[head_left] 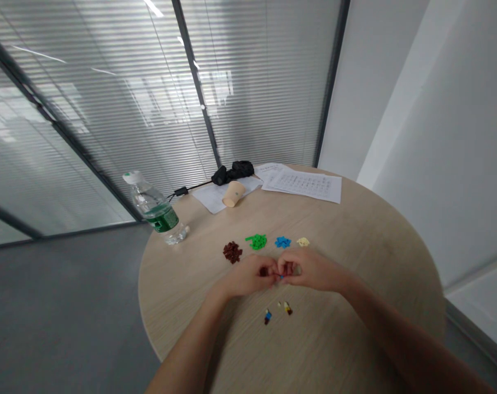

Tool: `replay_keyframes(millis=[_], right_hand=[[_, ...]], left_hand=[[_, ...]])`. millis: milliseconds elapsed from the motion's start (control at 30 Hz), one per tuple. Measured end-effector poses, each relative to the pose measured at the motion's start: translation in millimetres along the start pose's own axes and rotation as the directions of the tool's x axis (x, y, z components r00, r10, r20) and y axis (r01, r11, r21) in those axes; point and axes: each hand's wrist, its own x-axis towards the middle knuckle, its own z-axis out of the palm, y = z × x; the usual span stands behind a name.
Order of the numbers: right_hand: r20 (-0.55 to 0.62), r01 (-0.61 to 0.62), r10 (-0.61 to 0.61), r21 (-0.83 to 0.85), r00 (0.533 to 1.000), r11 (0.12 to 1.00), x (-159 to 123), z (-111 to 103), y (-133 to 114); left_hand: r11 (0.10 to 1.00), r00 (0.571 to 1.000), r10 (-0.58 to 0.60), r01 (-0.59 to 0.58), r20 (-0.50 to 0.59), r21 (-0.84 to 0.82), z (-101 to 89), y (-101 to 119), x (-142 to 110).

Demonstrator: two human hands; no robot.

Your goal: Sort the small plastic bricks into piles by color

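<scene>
My left hand (250, 274) and my right hand (308, 268) meet over the middle of the table, fingertips pinched together. Between them a bit of a small blue toy brick (281, 277) shows; the fingers hide the rest. Just beyond the hands lie piles of small bricks: dark brown (232, 252), green (257, 242), blue (282, 242) and cream (303, 241). Nearer to me are a joined blue and brown brick piece (267, 316), a yellow and brown brick piece (288, 308) and a tiny cream brick (279, 304).
On the round wooden table (182, 306), a water bottle (160, 213) stands at the left edge. Toward the back are a paper cup (233, 194) on its side, a black folded bundle (242, 169) with a cord, and printed sheets (309, 185). Glass with blinds stands behind.
</scene>
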Motion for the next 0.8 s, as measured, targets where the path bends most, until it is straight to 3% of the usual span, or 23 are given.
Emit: replay_keyframes(millis=[267,800], right_hand=[[-0.021,-0.053,0.053,0.022,0.998,0.998,0.1,-4.9,-1.7],[-0.070,0.029,-0.040,-0.150,0.997,0.988,2.2,-2.8,4.1]], left_hand=[[0.999,1.000,0.000,0.000,0.003,-0.043,-0.6,-0.9,-0.4],[0.999,1.000,-0.013,0.012,-0.029,-0.031,-0.8,-1.0,0.8]])
